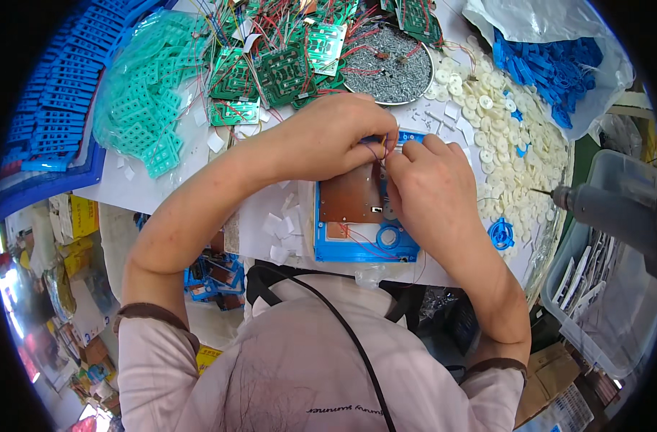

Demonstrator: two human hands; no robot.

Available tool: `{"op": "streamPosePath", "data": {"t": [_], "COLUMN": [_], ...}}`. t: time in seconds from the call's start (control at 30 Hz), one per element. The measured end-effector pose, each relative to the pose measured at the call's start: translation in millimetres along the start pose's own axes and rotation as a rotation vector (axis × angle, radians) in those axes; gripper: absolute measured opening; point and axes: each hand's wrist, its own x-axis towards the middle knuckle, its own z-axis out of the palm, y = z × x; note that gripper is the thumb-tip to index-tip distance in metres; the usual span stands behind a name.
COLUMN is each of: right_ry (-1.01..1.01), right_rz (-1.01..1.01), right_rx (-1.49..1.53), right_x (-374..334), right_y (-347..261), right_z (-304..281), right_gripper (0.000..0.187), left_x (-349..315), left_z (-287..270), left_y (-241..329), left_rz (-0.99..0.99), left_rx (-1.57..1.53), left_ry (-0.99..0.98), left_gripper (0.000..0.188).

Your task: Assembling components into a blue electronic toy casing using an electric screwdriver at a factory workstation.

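A pale short-sleeved shirt with dark brown cuffs lay nearest the camera, a black cable running over it. Just beyond, on the white-covered worktable, sat a shallow rectangular blue plastic housing, open face up. Its long axis ran away from the person's body, the end with the blue ring pointing toward the shirt. A flat brown circuit board lay within it. Over the housing's far part, the left hand had thumb and forefinger closed on thin coloured wires. The right hand was just beside it, fingers curled narrow, their tips partly hidden; whether they gripped anything could not be told.
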Motion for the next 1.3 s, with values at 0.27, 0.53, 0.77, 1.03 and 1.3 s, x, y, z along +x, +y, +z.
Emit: {"op": "streamPosePath", "data": {"t": [0.27,0.53,0.77,1.03,1.3], "right_ry": [-0.003,0.017,0.004,0.018,0.077], "right_rz": [0.002,0.011,-0.109,-0.056,0.046], "right_rx": [0.073,0.111,0.084,0.192,0.245], "right_x": [-7,-6,-7,-26,-42], "right_y": [0,5,-4,-10,-8], "right_z": [-3,0,-12,-15,-10], "right_gripper": [0.009,0.007,0.005,0.007,0.018], "left_x": [-1,-1,-11,-6,1], "left_z": [-12,-9,15,17,21], "left_y": [0,3,15,20,22], "left_rz": [-0.007,0.005,-0.058,0.046,0.150], "left_rx": [-0.094,-0.008,0.213,0.379,0.557], "left_ry": [-0.169,-0.158,0.041,-0.021,-0.074], "left_gripper": [0.008,0.009,0.008,0.005,0.006]}}
